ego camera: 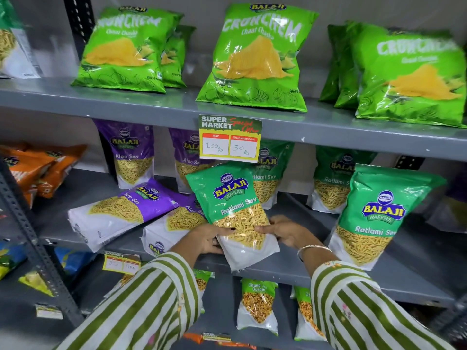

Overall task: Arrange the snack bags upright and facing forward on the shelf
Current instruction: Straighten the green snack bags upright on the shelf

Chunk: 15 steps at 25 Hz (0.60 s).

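Grey steel shelf carrying leaning sev packs; left hand and right hand clamped, fingers either side, on tilted green Ratlami Sev bag at front edge; better to square base down, then tip upright, label outward.

A single head-worn wide-angle view looks forward and slightly down, close in front of the grey metal shelf. The price tag clipped to that shelf's front edge sits near frame centre; tiers above and below it bend toward the frame edges.
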Each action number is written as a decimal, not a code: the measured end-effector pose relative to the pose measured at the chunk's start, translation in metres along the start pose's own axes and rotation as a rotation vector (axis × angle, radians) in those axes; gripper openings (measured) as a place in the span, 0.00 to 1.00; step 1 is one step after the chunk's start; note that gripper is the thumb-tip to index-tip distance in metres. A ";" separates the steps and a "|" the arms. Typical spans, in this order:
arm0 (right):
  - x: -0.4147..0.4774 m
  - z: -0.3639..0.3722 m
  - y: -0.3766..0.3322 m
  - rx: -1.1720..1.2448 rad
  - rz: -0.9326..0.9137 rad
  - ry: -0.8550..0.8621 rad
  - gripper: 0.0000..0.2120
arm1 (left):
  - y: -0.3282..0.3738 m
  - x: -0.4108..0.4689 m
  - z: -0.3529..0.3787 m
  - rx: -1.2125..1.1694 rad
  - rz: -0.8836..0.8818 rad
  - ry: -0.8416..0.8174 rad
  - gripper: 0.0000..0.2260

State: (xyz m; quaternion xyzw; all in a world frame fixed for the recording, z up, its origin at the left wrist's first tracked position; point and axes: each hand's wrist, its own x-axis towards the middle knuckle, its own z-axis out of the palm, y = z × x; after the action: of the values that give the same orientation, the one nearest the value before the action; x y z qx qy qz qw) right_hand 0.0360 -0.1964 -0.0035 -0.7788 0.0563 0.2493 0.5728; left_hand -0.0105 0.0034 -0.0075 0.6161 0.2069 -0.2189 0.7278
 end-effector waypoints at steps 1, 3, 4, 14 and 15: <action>-0.004 0.004 0.000 -0.011 -0.037 0.027 0.23 | 0.004 -0.003 -0.004 0.037 0.042 0.007 0.13; -0.014 0.012 0.002 -0.028 -0.102 0.093 0.25 | 0.010 -0.009 -0.009 0.088 0.126 0.043 0.26; -0.019 0.017 0.003 -0.026 -0.130 0.128 0.26 | 0.011 -0.011 -0.012 0.122 0.161 0.058 0.28; -0.046 0.038 0.036 0.037 -0.260 0.349 0.27 | 0.014 -0.012 -0.012 0.475 0.295 0.025 0.12; -0.046 0.034 0.036 0.029 -0.259 0.368 0.27 | 0.015 -0.008 -0.007 0.474 0.299 0.011 0.13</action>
State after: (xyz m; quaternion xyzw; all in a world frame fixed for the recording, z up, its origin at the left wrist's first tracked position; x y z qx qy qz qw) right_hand -0.0285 -0.1866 -0.0207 -0.8036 0.0628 0.0265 0.5912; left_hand -0.0084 0.0130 0.0083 0.7941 0.0606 -0.1478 0.5864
